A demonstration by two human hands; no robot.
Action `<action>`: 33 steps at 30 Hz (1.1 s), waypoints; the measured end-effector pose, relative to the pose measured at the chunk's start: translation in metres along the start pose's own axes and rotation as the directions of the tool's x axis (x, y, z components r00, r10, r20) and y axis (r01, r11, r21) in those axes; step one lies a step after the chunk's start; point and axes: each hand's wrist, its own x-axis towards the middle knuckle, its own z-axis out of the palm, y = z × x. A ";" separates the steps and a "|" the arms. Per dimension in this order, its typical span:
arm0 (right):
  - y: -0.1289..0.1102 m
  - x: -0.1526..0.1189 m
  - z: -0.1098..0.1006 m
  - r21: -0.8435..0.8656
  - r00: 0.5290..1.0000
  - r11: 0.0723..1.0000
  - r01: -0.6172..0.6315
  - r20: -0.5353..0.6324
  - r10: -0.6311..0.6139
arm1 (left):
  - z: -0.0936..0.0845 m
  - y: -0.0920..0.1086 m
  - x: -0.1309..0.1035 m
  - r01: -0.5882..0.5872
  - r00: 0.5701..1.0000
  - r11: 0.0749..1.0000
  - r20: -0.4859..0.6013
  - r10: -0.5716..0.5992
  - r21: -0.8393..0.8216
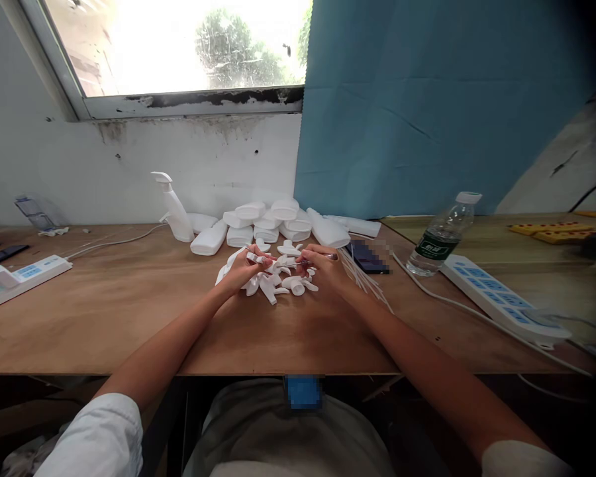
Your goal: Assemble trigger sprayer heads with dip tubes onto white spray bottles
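Note:
My left hand (244, 268) is closed on a small white plastic part (256, 258) above a pile of white spray heads (268, 287). To its right, my right hand (322, 263) grips a thin screwdriver-like tool (330, 256), whose shaft points left toward the part. The tool's tip and the part are close together; whether they touch is too small to tell. More spray heads (298, 285) lie under and around both hands. Behind them lie several white bottles (265, 225), and one white spray bottle (176, 211) with its head on leans upright at the left.
White thin tubes (365, 275) and a dark phone (368, 257) lie right of my right hand. Farther right are a water bottle (436, 240) and a power strip (501, 298) with a cable. Another power strip (27, 278) is at the left. The wooden table (288, 344) ends near my body.

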 end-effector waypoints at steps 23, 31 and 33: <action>-0.008 -0.011 0.005 -0.251 0.846 0.821 0.513 0.309 -0.434 | 0.002 0.003 0.000 0.251 0.966 0.902 0.146 -0.212 -0.352; -0.003 -0.013 0.012 -0.285 0.873 0.835 0.471 0.289 -0.393 | 0.000 0.005 0.001 0.274 0.958 0.936 0.146 -0.246 -0.221; -0.001 -0.012 0.009 -0.281 0.932 0.891 0.356 0.171 -0.319 | -0.002 0.007 0.003 0.236 0.971 0.952 0.088 -0.222 -0.194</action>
